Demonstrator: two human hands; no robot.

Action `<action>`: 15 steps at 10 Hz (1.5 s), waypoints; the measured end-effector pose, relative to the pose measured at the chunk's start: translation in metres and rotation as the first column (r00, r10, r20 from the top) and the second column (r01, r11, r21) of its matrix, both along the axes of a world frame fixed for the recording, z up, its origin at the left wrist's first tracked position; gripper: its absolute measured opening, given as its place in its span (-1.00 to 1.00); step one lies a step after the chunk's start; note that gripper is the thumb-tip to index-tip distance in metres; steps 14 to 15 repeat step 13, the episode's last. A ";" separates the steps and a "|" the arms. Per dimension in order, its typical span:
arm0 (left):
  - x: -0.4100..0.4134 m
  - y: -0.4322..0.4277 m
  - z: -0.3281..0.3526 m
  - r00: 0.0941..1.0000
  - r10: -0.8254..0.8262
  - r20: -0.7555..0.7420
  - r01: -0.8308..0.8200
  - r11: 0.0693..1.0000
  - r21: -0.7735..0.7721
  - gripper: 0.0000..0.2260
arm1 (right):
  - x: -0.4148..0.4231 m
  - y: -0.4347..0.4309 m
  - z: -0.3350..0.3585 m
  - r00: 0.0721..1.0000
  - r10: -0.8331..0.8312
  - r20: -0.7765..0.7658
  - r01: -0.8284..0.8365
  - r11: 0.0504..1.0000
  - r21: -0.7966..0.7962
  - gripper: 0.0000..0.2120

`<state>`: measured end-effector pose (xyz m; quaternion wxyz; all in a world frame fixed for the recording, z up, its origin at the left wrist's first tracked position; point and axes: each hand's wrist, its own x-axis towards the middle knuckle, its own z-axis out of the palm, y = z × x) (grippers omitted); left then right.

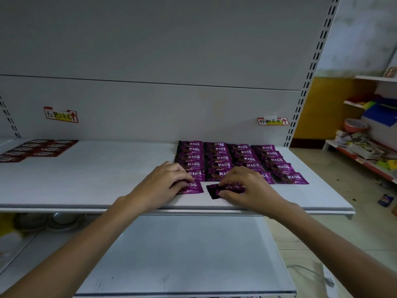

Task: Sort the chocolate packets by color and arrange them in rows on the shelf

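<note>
Purple chocolate packets [240, 160] lie in several overlapping rows on the right half of the white shelf [103, 181]. Red packets [40, 148] lie in rows at the far left. My left hand [163, 186] presses its fingertips on one purple packet [193, 188] at the front of the leftmost purple row. My right hand [247, 188] pinches another purple packet [217, 191] lying flat just to the right of it, in front of the second row. Both hands cover part of their packets.
Two handwritten price labels, a left price label [61, 115] and a right price label [273, 121], hang on the back panel. A lower shelf [189, 254] juts out below. To the right stand other racks with mixed goods [365, 147], and a small can [385, 200] lies on the floor.
</note>
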<state>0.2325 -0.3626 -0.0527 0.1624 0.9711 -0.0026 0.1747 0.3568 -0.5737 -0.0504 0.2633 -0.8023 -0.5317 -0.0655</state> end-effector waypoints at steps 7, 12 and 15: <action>0.004 -0.008 -0.013 0.995 0.000 0.105 -0.002 1.000 0.019 -0.70 | -0.006 0.008 -0.009 0.995 -0.089 0.044 0.083 0.989 0.122 -0.76; -0.005 -0.011 -0.013 0.972 0.036 0.231 -0.041 0.999 0.015 -0.55 | -0.006 0.008 -0.013 0.992 -0.120 0.038 0.110 0.972 0.208 -0.72; -0.017 -0.012 -0.009 0.979 0.060 0.197 -0.058 0.998 -0.018 -0.49 | -0.011 0.005 -0.011 0.990 -0.138 -0.006 0.135 0.952 0.273 -0.76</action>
